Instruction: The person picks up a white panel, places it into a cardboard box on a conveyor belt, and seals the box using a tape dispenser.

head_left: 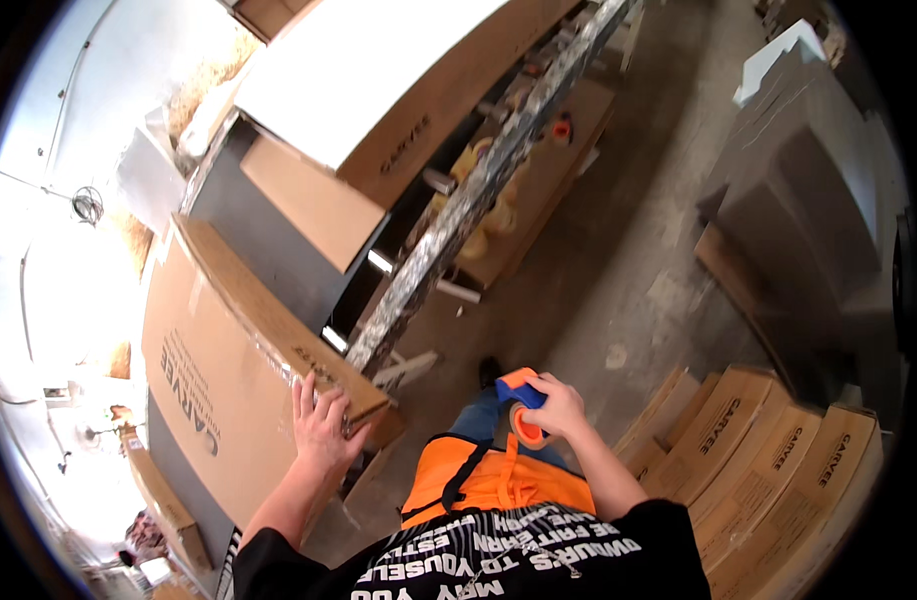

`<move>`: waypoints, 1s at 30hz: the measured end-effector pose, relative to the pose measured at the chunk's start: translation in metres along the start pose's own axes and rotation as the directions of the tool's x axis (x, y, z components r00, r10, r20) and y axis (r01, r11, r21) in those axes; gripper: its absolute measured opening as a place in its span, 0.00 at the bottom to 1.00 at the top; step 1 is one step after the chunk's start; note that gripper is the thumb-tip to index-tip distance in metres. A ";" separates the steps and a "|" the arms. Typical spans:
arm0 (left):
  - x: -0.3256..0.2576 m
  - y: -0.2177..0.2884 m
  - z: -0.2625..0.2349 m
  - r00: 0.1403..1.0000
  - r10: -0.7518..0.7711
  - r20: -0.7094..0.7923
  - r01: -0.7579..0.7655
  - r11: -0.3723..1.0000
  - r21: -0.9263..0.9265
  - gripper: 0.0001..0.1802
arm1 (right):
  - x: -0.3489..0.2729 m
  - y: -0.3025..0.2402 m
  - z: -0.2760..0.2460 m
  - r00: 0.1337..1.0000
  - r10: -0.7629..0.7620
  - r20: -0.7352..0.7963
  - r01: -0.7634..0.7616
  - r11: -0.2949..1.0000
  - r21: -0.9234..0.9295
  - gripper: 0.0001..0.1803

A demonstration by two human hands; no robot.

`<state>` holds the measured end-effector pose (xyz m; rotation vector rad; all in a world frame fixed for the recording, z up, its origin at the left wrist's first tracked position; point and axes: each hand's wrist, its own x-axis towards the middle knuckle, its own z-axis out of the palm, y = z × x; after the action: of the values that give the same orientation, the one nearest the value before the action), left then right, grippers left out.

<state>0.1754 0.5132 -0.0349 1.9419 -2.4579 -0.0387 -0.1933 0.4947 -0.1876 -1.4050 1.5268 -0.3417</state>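
A large closed cardboard box (193, 350) lies flat on the dark worktable at my left, clear tape running along its near upper edge. My left hand (323, 425) rests on that edge close to the box's near corner, fingers stretched out and apart. In front of my orange apron, away from the box, my right hand (558, 405) grips an orange and blue tape dispenser (521, 388) by its handle. The dispenser's roll sits at its lower side, partly covered by my fingers.
Beyond the box, another carton with a white top (368, 70) stands on the dark tabletop (288, 225). A rail wrapped in shiny film (448, 225) borders the table, above a lower shelf (563, 190) with yellow rolls. Several cartons (728, 425) stand at lower right, near grey stacked sheets (793, 170).
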 end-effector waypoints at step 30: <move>0.553 -0.001 0.008 0.922 -0.280 0.268 0.284 0.959 0.024 0.63 | 0.425 -0.049 -0.517 0.720 0.258 -0.644 0.643 0.101 0.759 0.29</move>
<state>0.0482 -0.0249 -0.0473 2.4120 -2.2839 -0.3446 -0.5020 -0.0952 -0.1049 -0.2454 1.0001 -1.9067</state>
